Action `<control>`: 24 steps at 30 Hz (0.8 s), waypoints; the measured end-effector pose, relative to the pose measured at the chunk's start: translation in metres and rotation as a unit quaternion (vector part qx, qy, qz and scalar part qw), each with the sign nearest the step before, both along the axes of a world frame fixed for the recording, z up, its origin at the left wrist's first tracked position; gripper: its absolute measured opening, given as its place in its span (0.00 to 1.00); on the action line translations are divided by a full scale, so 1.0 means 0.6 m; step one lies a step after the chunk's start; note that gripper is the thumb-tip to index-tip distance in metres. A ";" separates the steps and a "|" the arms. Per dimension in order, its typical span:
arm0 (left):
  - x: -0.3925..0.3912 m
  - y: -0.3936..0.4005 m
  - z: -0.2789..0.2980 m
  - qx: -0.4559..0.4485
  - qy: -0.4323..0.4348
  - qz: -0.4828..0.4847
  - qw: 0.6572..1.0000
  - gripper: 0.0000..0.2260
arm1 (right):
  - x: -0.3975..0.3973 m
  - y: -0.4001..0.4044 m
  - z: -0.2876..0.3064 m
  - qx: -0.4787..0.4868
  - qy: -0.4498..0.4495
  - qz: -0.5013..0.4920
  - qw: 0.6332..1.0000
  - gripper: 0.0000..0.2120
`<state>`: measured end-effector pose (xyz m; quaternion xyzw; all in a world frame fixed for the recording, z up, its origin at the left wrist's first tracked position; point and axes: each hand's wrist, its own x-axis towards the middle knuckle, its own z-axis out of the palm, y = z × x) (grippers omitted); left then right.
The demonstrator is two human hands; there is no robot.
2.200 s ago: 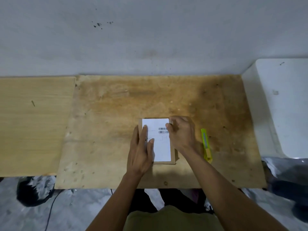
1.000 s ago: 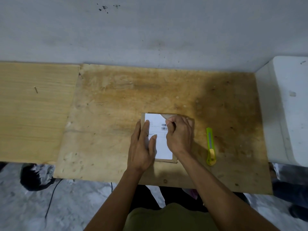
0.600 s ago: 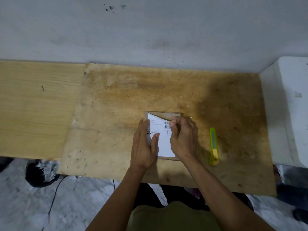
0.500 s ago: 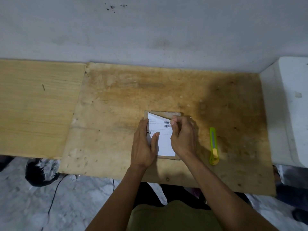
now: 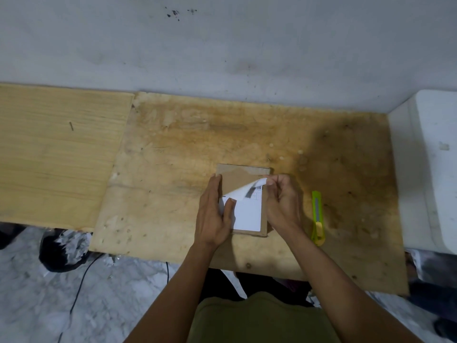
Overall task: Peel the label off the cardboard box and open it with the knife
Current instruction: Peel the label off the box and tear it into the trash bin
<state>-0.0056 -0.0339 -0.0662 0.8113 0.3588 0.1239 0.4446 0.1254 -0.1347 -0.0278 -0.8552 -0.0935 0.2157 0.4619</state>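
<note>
A flat brown cardboard box (image 5: 237, 178) lies on the stained plywood board (image 5: 197, 144). Its white label (image 5: 248, 214) is lifted off the far part of the lid, with bare cardboard showing there. My right hand (image 5: 282, 201) pinches the label's curled far corner, barcode side turned toward me. My left hand (image 5: 214, 214) lies flat with straight fingers on the box's left side, thumb on the label. A yellow-green utility knife (image 5: 317, 216) lies on the board just right of my right hand, untouched.
A white block (image 5: 435, 169) stands against the board's right edge. A paler wooden panel (image 5: 54, 154) adjoins on the left. The grey wall (image 5: 222, 50) closes the far side. Below the near edge are the floor, a black cable (image 5: 79, 285) and a dark bag (image 5: 61, 251).
My right hand has pulled the label's far right corner up and back toward me, baring more cardboard. The left hand stays pressed on the box; the knife has not moved.
</note>
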 end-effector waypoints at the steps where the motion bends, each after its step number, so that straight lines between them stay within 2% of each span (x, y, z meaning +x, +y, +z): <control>1: -0.003 0.001 -0.001 0.003 0.001 -0.004 1.000 0.28 | 0.001 0.000 -0.002 0.002 0.007 -0.002 1.000 0.06; 8: -0.014 -0.001 0.006 -0.007 0.006 -0.018 1.000 0.26 | 0.007 -0.005 -0.011 0.016 0.036 -0.011 0.999 0.06; 12: -0.017 -0.003 0.006 -0.002 -0.023 0.001 1.000 0.26 | 0.013 0.000 -0.007 0.035 0.046 -0.013 0.998 0.05; 18: -0.009 0.002 0.002 -0.002 -0.045 0.010 0.999 0.22 | 0.032 0.014 -0.002 0.016 0.019 -0.011 1.000 0.06; 24: -0.007 0.004 0.005 -0.030 -0.048 0.018 0.998 0.21 | 0.033 0.001 -0.023 0.020 0.075 -0.046 0.996 0.06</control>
